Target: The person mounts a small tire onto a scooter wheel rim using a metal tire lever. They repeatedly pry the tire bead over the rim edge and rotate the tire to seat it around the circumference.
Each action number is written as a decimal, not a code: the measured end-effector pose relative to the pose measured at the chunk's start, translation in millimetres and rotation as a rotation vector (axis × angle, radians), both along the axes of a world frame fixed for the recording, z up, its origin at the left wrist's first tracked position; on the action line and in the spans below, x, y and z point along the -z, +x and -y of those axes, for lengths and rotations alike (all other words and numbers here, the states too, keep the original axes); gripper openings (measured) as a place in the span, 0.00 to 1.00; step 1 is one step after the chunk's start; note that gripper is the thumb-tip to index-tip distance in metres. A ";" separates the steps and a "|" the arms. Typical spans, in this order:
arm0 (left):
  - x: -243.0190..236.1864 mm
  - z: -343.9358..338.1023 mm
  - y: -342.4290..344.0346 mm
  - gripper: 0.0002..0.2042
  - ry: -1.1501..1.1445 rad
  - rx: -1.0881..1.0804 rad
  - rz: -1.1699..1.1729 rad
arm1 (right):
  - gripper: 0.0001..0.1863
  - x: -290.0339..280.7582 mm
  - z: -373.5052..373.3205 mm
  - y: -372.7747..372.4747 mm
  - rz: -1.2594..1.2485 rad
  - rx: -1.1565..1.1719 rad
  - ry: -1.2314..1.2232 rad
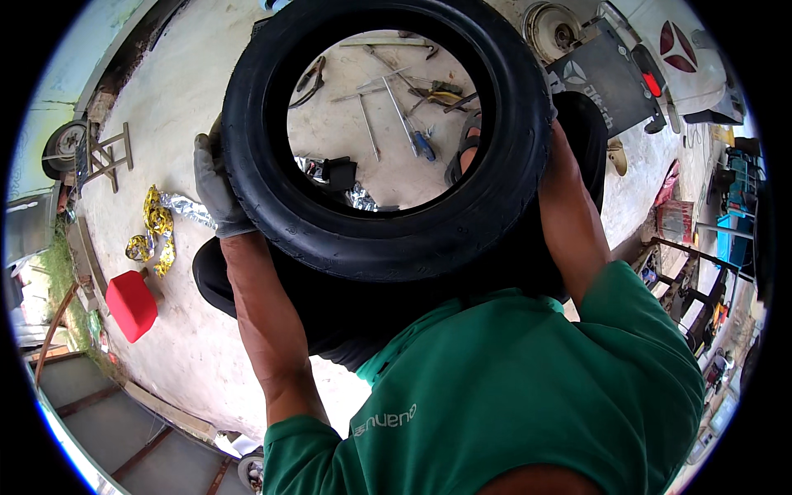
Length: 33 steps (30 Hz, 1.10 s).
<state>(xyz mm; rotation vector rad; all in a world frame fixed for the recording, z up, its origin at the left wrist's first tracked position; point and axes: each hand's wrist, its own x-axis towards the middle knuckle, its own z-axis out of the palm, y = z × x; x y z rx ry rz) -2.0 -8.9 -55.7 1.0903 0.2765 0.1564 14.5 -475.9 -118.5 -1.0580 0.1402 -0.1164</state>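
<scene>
A black rubber tire [379, 252] is held up in front of me, over my lap and the floor. My left hand [216, 186], in a grey glove, grips its left side, the fingers reaching behind the rubber. At the right side my right hand [553, 106] holds the tire's edge; most of that hand is hidden. Through the tire's opening, a blue-handled screwdriver [423, 146], a thin metal rod [369, 128] and yellow-handled pliers [422, 92] show on the floor. A black box-like piece [338, 174] lies near the opening's lower left.
Gold and silver foil [158, 213] lies left of me, with a red stool [132, 305] nearer. Beyond stand a small frame [107, 157] and a wheel [64, 150]. A scooter [606, 78] is at the far right, beside a wheel rim [551, 31].
</scene>
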 end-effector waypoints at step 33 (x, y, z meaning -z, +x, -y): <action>-0.9 4.4 1.4 0.30 0.140 0.012 -0.112 | 0.22 -33.2 -31.8 14.2 -0.124 -0.013 0.279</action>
